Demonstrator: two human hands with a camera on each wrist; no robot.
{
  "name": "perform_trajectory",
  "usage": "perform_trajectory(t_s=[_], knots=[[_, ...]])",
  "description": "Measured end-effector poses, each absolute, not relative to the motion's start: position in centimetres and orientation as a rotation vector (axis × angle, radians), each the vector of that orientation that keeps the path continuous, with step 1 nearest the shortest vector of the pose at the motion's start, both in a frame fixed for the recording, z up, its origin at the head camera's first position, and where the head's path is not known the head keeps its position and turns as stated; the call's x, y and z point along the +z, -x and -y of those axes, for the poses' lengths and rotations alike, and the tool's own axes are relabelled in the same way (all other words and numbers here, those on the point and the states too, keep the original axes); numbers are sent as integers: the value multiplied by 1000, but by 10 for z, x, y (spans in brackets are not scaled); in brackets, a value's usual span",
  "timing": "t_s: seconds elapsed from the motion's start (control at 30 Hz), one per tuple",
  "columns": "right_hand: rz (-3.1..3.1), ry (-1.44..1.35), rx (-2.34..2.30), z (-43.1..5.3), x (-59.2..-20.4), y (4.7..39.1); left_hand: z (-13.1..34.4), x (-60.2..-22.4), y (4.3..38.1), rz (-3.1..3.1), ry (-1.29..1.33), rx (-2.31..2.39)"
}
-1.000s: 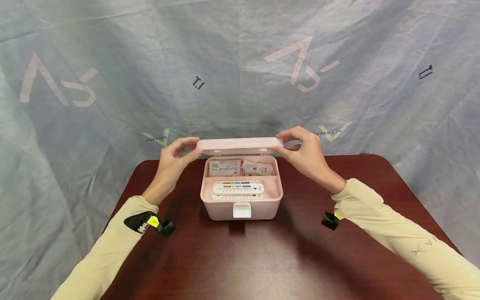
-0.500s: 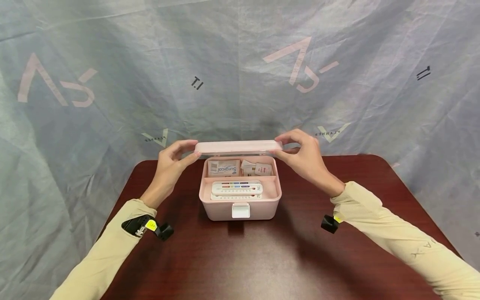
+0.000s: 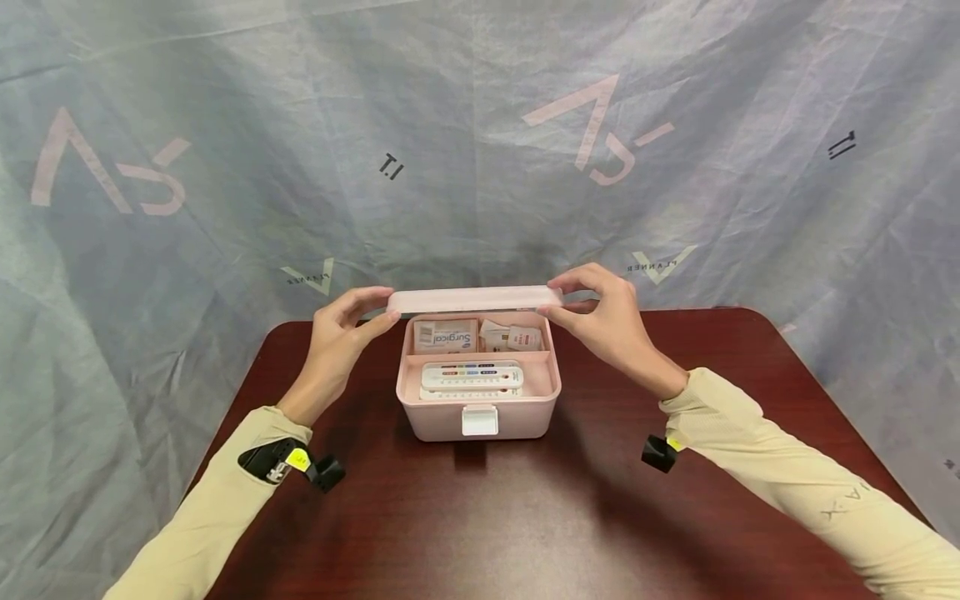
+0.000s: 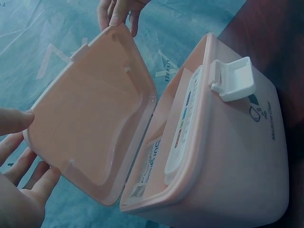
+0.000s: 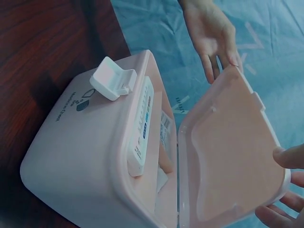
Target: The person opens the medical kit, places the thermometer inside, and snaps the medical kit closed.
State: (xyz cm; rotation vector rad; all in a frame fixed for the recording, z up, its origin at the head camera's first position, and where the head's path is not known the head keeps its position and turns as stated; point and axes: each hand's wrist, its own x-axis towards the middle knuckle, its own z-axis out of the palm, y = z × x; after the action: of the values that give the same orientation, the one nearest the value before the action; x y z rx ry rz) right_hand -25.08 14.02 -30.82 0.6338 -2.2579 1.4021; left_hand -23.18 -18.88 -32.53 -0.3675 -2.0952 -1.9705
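Note:
A pink medicine chest (image 3: pixel 442 421) stands on the table with its lid (image 3: pixel 472 299) raised on the back hinges. My left hand (image 3: pixel 333 333) pinches the lid's left corner between thumb and fingers. At the opposite corner, my right hand (image 3: pixel 607 321) grips the lid the same way. The lid's inner side (image 4: pixel 90 118) shows in the left wrist view. A white latch (image 3: pixel 480 420) hangs out from the chest's front. Thermometer-like white strips (image 3: pixel 471 377) lie in the front compartment. Behind the divider sit a packet marked "Surgical" (image 3: pixel 446 336) and small white packets (image 3: pixel 512 337).
The dark red-brown table (image 3: pixel 480 525) extends around the chest. A grey cloth with printed letters (image 3: pixel 480 150) hangs behind the table's back edge. Wrist straps with black cameras (image 3: pixel 327 472) sit on both forearms.
Both hands and the lid have moved slightly down in the head view. The hinges seen below the lid earlier are now mostly covered by it. The chest's contents look unchanged.

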Motion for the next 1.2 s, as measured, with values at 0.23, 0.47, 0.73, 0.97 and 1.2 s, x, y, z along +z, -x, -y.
perform_trajectory(t_s=[0.23, 0.47, 0.73, 0.97, 1.2], knots=[[2247, -635, 1445, -140, -309, 247, 188, -326, 230, 2113, 354, -1958], [2235, -651, 1460, -136, -298, 231, 189, -331, 227, 2118, 346, -1970], [2223, -649, 1477, -131, -289, 218, 187, -334, 225, 2068, 348, -1997], [2208, -646, 1481, -132, -291, 216, 186, -334, 223, 2046, 364, -2009], [2180, -655, 1501, -131, -297, 214, 186, -337, 220, 2051, 344, -2022]])
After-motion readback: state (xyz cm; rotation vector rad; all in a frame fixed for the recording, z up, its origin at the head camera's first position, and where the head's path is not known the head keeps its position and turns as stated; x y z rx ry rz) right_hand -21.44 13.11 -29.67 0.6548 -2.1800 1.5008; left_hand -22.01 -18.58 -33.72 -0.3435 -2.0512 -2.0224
